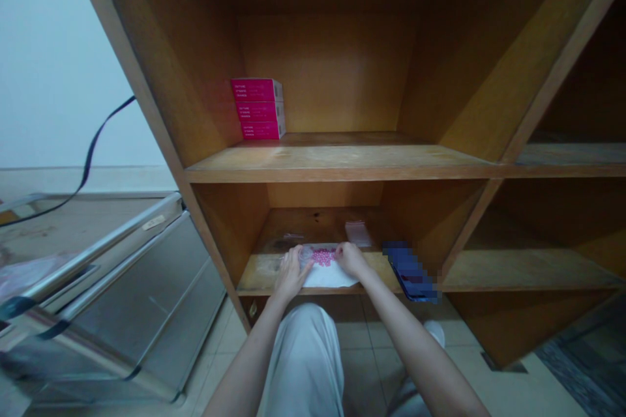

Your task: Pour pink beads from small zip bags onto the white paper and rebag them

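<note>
Several small pink pellets (323, 257) lie in a loose heap on a white sheet of paper (330, 278) on the lower shelf. At the sheet's left side, my left hand (292, 272) has its thumb and fingers around the edge of a clear plastic bag (306, 253). My right hand (351, 260) rests at the right of the heap with its fingers curled in a pinch. Whatever sits between those fingertips is too small to make out. Behind the right hand lies a flat clear zip bag (358, 233) with a pink top edge.
Three pink boxes (259, 109) are stacked on the upper shelf (342, 158), at the left. A dark blue, partly blurred object (409, 272) overhangs the lower shelf's front edge at right. A metal-framed cart (127, 300) stands left of the wooden cabinet.
</note>
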Demonstrator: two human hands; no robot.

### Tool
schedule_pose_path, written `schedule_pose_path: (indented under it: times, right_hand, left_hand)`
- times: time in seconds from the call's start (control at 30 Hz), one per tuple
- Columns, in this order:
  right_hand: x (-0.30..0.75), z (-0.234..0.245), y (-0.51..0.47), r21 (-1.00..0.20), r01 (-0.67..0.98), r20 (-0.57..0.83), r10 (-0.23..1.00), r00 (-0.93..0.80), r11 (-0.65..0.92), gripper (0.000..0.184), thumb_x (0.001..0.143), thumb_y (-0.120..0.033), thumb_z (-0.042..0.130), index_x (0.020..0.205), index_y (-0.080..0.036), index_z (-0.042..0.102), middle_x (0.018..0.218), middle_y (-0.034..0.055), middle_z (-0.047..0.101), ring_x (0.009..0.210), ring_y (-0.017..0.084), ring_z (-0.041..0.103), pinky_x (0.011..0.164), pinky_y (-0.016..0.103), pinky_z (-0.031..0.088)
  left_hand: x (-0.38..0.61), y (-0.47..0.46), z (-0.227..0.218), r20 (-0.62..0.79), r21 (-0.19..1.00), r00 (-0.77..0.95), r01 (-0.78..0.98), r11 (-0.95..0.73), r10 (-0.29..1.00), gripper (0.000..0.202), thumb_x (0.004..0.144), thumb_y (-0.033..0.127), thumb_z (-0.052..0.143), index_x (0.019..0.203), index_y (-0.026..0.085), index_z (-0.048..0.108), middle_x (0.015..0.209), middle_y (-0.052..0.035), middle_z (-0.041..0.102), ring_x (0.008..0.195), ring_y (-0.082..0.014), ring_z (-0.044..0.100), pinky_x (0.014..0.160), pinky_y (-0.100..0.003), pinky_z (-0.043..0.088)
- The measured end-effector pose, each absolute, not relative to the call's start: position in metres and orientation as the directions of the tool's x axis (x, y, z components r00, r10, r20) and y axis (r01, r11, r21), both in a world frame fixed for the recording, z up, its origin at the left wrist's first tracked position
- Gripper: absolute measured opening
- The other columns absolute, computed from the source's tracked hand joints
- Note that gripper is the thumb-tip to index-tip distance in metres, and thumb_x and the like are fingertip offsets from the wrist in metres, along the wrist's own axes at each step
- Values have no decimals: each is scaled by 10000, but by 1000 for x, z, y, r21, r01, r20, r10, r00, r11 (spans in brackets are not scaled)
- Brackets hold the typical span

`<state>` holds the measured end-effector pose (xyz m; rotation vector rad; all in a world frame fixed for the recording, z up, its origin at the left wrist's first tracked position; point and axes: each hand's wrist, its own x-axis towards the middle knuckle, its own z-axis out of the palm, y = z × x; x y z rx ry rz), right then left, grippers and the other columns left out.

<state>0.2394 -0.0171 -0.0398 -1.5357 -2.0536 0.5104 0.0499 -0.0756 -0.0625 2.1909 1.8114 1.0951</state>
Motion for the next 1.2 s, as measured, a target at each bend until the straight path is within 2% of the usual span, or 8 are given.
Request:
schedule_pose_path:
  times: [0.17,0.23,0.43,0.53,0.67,0.77,0.97,1.2]
  right_hand:
    - [218,-22,-20,-746,549,363,922,-138,376,143,720,-192,514,762,-145,642,769,70,664,705,150,596,645,218,410]
    - [205,-18,-24,-786,464,383,911,-152,408,138,717,-221,531,755,-144,640,757,60,662,688,144,592,650,221,421]
    - [183,-17,-31,-768,339,397,819,-414,544,185,757,-236,503,691,-146,650,716,46,660,692,143,582,669,231,421]
    - [190,-18,-24,-802,309,386,837,-388,512,243,797,-266,448,757,-142,654,780,56,666,731,148,589,690,238,427]
    - [213,-24,-10,-838,383,333,921,-204,388,207,766,-168,454,861,-122,632,876,85,657,797,150,593,736,240,425]
    - [231,-32,-6,-785,517,323,938,-125,340,217,715,-85,456,845,-124,625,845,85,654,776,150,589,711,232,417]
    - [242,-51,-15,-619,700,269,934,-237,356,124,683,-107,495,638,-130,609,666,70,635,634,143,555,605,215,372]
    - [239,-66,-17,-543,745,270,921,-282,387,99,655,-96,515,641,-135,605,720,73,631,722,150,549,654,209,363]
  left_hand:
    - [49,-74,-65,463,488,44,821,-297,885,436,797,412,394,1161,175,366,1086,-104,493,1013,-225,456,882,-402,339]
    - [49,-73,-66,463,480,46,826,-294,885,438,797,412,393,1163,174,364,1086,-107,492,1013,-227,456,880,-405,341]
    - [49,-74,-66,475,474,56,825,-309,878,431,801,412,389,1162,180,354,1102,-100,486,1015,-212,456,874,-386,351]
    - [49,-75,-65,467,474,52,828,-300,883,430,801,418,384,1159,180,356,1101,-102,485,1019,-213,456,876,-386,349]
    - [50,-76,-63,448,486,40,827,-282,893,433,800,427,382,1152,177,355,1083,-100,492,1014,-216,461,880,-389,345]
    - [51,-76,-61,445,495,41,822,-284,895,430,800,425,385,1152,180,355,1066,-93,499,1009,-215,464,875,-384,351]
    - [51,-77,-59,435,508,32,816,-274,900,441,796,426,391,1156,173,359,1082,-101,496,1006,-216,466,874,-386,352]
    - [50,-77,-62,445,520,22,808,-279,895,429,796,413,398,1150,173,367,1056,-94,508,999,-211,472,862,-376,361]
